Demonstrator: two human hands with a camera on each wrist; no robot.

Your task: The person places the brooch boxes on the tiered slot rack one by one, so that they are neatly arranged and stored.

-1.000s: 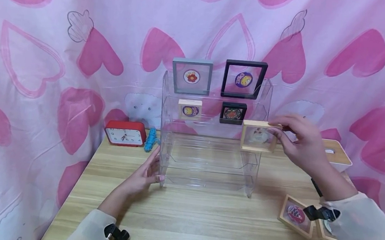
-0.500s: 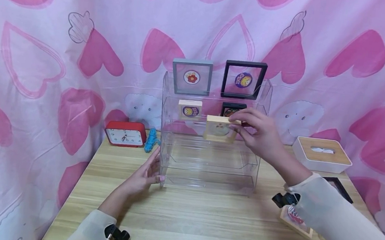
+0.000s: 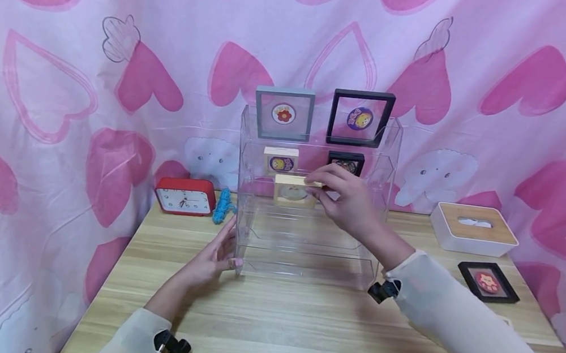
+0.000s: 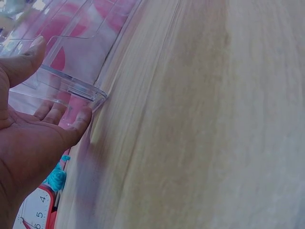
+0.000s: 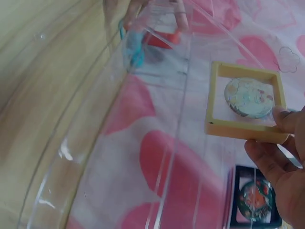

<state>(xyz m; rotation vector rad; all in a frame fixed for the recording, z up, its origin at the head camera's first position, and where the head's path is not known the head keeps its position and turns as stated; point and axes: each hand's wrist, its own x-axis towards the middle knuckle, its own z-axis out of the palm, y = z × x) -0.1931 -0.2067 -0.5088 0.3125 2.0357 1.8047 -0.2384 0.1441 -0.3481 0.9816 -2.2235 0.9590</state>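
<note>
My right hand [image 3: 346,199] pinches a small pale-wood display frame [image 3: 285,201] by its right side. A round, light-coloured badge [image 5: 248,98] shows inside it in the right wrist view. The frame is held upright in front of the middle of a clear tiered rack [image 3: 300,260]. At the rack's lower left, my left hand [image 3: 210,256] grips the side panel, thumb at the front edge and fingers along the outside. Grey [image 3: 281,138] and black [image 3: 358,142] frames stand on the top tier. Below them stand a small cream frame [image 3: 281,152] and a small black frame [image 5: 255,200], partly covered by my right hand in the head view.
A red alarm clock [image 3: 187,183] and a blue yarn bundle [image 3: 221,206] sit left of the rack. A tissue box [image 3: 473,240] and a black frame [image 3: 488,281] lie to the right. A heart-patterned curtain [image 3: 172,46] hangs behind the wooden table [image 3: 268,334].
My right hand has carried the wooden frame leftward from the rack's right side to in front of its middle, slightly left. My left hand has stayed on the rack.
</note>
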